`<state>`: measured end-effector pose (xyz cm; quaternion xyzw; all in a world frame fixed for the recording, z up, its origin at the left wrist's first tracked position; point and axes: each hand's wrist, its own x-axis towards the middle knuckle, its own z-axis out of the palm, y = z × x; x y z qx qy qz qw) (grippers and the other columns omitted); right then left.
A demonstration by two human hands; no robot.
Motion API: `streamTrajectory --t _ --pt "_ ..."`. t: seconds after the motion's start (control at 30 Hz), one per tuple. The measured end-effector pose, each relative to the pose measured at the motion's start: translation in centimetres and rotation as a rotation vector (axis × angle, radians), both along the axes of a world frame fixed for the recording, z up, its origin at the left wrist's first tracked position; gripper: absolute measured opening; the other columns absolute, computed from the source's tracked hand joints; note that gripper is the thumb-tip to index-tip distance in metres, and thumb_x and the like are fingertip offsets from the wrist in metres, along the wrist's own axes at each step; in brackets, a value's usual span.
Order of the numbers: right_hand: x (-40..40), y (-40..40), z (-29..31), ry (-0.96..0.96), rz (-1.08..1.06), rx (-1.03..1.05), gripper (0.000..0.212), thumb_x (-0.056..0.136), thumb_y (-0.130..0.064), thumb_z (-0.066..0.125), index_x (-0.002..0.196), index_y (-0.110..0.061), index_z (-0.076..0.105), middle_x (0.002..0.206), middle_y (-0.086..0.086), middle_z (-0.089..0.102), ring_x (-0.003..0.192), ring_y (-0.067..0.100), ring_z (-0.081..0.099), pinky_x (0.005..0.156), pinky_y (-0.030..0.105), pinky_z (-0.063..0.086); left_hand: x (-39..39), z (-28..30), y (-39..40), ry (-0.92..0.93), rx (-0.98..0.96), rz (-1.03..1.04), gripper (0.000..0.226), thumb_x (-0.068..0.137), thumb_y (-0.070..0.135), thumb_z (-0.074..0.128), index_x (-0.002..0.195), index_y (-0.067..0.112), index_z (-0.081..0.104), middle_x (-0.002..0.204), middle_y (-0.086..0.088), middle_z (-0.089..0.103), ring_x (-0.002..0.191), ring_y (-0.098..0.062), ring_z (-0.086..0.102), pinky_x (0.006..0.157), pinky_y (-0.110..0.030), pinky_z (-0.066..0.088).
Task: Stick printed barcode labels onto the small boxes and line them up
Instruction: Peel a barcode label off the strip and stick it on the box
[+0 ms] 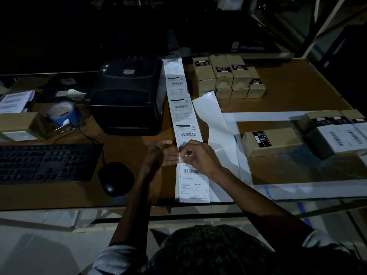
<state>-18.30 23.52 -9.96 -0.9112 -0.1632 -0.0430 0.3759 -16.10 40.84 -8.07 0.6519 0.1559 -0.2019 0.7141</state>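
Label strip (183,108) right of printer (127,96) — boxes (228,76) further right.

Five printed labels (183,108), roughly twelve boxes (224,76)

Two bare forearms are seen, each ending in a bare hand: the left hand (158,153) and the right hand (200,157). Pale sleeves (119,257) are worn rolled up above the elbows. A dark, speckled-patterned garment (208,249) is worn over the chest. No rings or watch can be made out.
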Motion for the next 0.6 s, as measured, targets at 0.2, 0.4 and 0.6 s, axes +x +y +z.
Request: streamTrajectory --t 0.2,0.4,0.6 --pt "0.4 0.4 0.1 0.074 -0.024 -0.041 0.029 0.076 -0.014 0.087 0.099 -0.022 0.071 0.092 -0.011 0.068 0.079 0.001 0.06 0.068 0.012 0.047 0.1 -0.4 0.2 -0.001 -0.01 -0.004 0.036 0.091 -0.001 0.068 0.122 0.003 0.051 0.09 -0.019 0.072 0.071 -0.028 0.073 0.059 -0.033 0.061" --pt "0.3 0.4 -0.3 0.015 -0.003 -0.035 0.022 0.078 -0.006 0.083 0.094 -0.019 0.074 0.088 -0.015 0.06 0.077 0.001 0.059 0.066 0.015 0.049 0.3 -1.0 0.4 0.005 -0.038 0.002 0.037 0.089 0.0 0.069 0.122 0.003 0.051 0.091 -0.019 0.072 0.071 -0.028 0.073 0.059 -0.033 0.061" --pt "0.2 0.5 -0.4 -0.024 -0.015 -0.03 0.023 0.078 -0.002 0.08 0.09 -0.02 0.073 0.087 -0.016 0.058 0.078 0.0 0.057 0.063 0.016 0.045 0.7 -2.2 1.0 0.028 -0.08 -0.004 0.019 0.097 0.002 0.058 0.114 0.01 0.058 0.112 -0.025 0.067 0.078 -0.028 0.073 0.066 -0.035 0.062"
